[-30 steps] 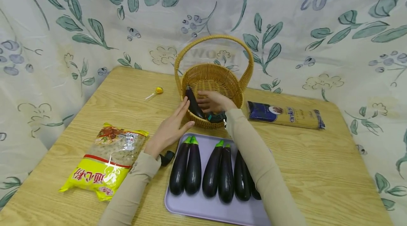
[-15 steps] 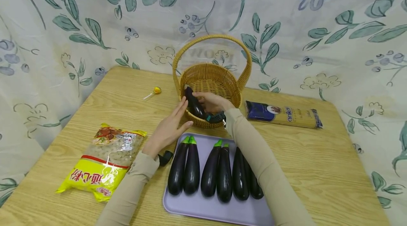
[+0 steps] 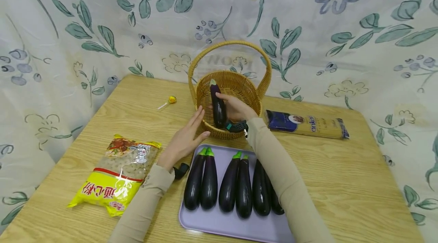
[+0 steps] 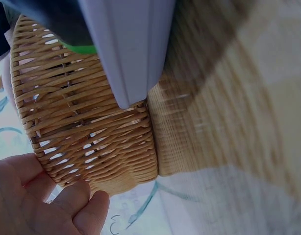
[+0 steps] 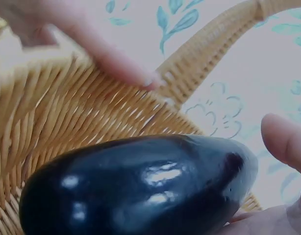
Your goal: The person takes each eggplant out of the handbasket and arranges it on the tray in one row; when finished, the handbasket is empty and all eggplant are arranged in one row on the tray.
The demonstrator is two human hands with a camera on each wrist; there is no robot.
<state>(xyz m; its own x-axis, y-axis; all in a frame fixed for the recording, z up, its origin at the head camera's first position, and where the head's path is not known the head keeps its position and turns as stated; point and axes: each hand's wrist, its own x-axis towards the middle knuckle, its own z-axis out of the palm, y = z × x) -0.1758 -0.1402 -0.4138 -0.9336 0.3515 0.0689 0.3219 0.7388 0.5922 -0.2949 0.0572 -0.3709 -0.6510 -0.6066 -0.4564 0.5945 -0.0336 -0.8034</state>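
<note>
In the head view, my right hand [image 3: 237,108] grips a dark eggplant [image 3: 219,111] inside the wicker basket [image 3: 224,134], with the stem end pointing away and up. The right wrist view is filled by that eggplant's glossy body [image 5: 140,188], the thumb beside its narrower end. My left hand [image 3: 183,140] lies along the basket's left front side, fingers extended, fingertips at the rim. In the left wrist view those fingers [image 4: 74,200] touch the woven wall [image 4: 87,122]. Several more eggplants [image 3: 209,182] with green stems lie on a lilac tray [image 3: 212,226] in front of the basket.
The basket's tall arched handle [image 3: 236,42] rises above it. A yellow bag of pasta [image 3: 116,174] lies to the left, a lollipop [image 3: 172,99] behind it. At right is a long pack of spaghetti [image 3: 308,124]. A floral cloth [image 3: 308,26] hangs behind the table.
The right hand has taken hold of the eggplant at the basket's left wall and shifted it to the right, lifting its stem end. The left hand has stayed at the rim.
</note>
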